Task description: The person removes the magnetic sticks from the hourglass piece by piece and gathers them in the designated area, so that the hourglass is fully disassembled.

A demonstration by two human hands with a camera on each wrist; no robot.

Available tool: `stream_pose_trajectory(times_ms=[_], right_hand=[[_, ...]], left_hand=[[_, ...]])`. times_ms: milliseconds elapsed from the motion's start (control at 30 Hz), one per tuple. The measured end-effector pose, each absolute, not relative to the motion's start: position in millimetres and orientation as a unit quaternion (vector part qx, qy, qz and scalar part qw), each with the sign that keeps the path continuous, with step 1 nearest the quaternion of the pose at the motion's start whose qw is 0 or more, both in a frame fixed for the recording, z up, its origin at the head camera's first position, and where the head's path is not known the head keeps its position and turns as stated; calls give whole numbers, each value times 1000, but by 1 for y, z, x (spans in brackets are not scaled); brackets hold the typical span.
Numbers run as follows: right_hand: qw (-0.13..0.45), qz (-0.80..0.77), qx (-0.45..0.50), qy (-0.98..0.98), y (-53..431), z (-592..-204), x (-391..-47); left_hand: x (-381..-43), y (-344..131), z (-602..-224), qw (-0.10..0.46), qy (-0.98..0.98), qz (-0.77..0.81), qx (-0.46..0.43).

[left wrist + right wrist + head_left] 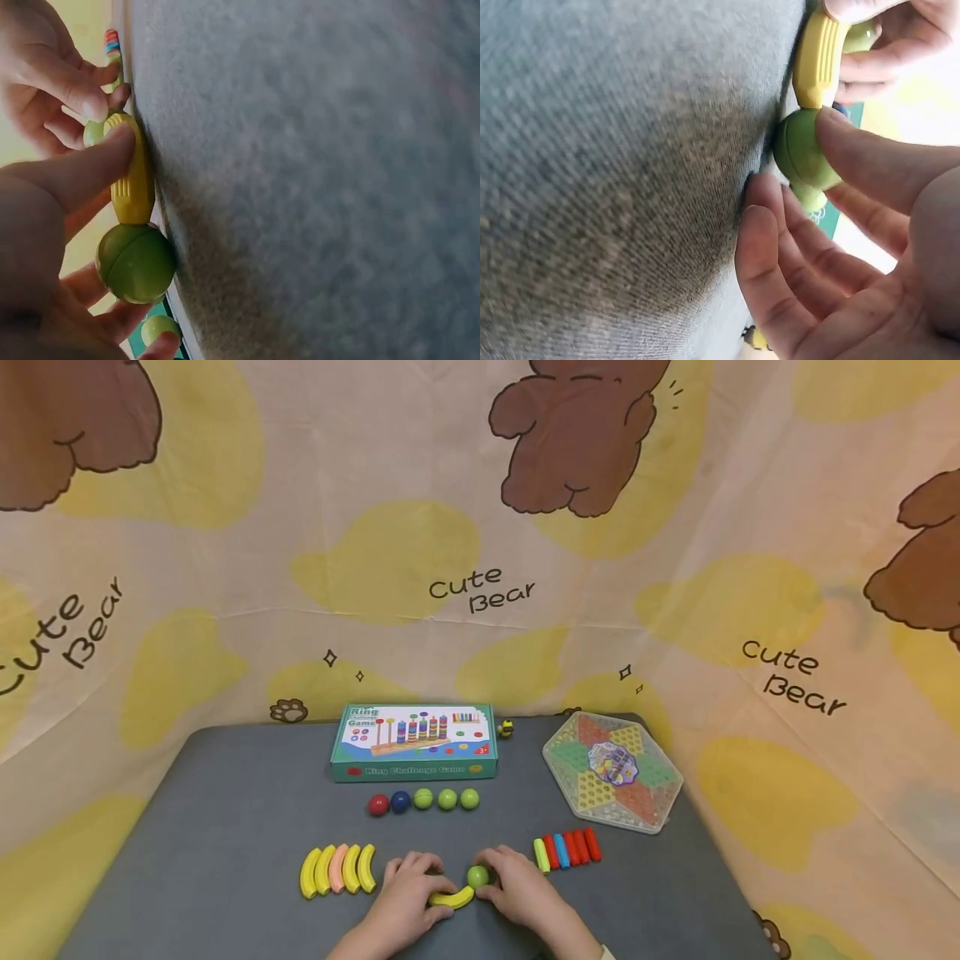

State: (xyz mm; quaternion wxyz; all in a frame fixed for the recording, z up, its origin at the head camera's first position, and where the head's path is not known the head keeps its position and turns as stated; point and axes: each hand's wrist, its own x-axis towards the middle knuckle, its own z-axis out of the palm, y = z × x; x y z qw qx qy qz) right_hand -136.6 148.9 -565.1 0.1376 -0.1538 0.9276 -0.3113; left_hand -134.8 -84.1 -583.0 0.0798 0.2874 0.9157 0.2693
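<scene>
Near the front of the table, my left hand (408,893) pinches a yellow toy banana (453,899), its thumb lying along the curved side. Across from it, my right hand (517,885) holds a green ball (477,877) between thumb and fingers, right at the banana's right end. A second green ball (135,262) sits at the banana's other end in the left wrist view, beside the left fingers; the left hand hides it from the head view. In the right wrist view, the right thumb presses the held ball, and the other fingertips curve down close to the tabletop.
Left of the hands lie several toy bananas (337,870), one pink. Several coloured sticks (567,848) line up at right. Behind are a row of balls (423,799), a Ring Challenge Game box (414,743), a small bee figure (506,728) and a hexagonal star board (612,772).
</scene>
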Motion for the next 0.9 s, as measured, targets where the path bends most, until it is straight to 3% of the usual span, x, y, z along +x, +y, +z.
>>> stream_pose_trajectory(times_ms=[433, 700, 900], right_hand=[[110, -325, -92, 935, 130, -569, -142], [-4, -299, 6, 954, 141, -563, -162], [-29, -284, 39, 958, 140, -561, -183]], left_hand=[[-134, -88, -583, 100, 914, 297, 257], [-134, -80, -585, 69, 916, 288, 270], [-133, -68, -578, 79, 937, 269, 210]])
